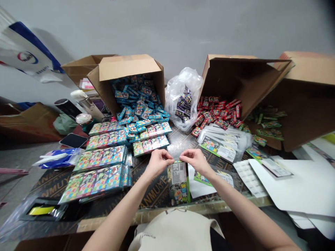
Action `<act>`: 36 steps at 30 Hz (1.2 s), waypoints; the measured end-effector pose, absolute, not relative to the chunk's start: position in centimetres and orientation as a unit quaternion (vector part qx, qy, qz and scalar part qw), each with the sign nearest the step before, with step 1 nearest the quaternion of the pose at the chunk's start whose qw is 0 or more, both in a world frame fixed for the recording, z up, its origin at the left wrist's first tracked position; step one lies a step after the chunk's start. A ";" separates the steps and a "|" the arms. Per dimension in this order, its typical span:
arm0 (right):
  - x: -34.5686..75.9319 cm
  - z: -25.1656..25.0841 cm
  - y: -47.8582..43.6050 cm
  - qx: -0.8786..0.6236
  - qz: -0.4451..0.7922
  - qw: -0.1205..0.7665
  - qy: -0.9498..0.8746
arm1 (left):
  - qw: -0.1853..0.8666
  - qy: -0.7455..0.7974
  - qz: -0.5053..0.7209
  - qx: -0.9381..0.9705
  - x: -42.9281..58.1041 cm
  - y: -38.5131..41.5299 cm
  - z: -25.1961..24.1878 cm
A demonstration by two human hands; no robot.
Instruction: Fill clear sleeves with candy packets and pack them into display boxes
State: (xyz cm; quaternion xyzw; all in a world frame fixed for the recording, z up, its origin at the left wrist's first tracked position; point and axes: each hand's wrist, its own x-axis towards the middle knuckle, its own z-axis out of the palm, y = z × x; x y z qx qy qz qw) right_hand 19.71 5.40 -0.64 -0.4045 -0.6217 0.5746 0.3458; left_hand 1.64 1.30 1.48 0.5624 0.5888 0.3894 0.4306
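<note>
A dark, glossy board with gold lettering serves as the work surface, set before a plain grey wall. Two brown cardboard boxes lie tipped open toward it, spilling blue foil packets and red foil packets, with a clear plastic bag of purple packets between them. Multicoloured card strips in flat stacks fill the board's left side, and large white sheets overlap its right side.

Both bare forearms reach forward from the near edge and converge at the centre. The left hand and right hand are nearly closed, their fingertips almost meeting as they pinch the top edge of a green-edged printed card. The card stands tilted on the board just below them.

Dark board remains open between the hands and the stacks on the left, while the pale front edge runs just below the card.
</note>
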 end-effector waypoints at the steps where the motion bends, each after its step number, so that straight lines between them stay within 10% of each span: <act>1: 19.8 -0.6 5.4 -0.403 0.572 0.339 -0.629 | 0.398 0.588 0.379 0.594 1.7 1.1 1.7; 8: 22.3 -0.8 6.5 -0.320 0.580 0.256 -0.704 | 0.269 0.566 0.316 0.712 2.1 -0.1 2.6; 14: 24.8 -6.2 9.2 -0.515 0.246 0.198 -0.797 | 0.253 0.564 0.276 0.736 1.8 -0.2 2.5; 36: 24.5 -9.3 8.8 -0.465 0.196 0.171 -0.846 | 0.305 0.570 0.375 0.664 2.6 -0.8 0.6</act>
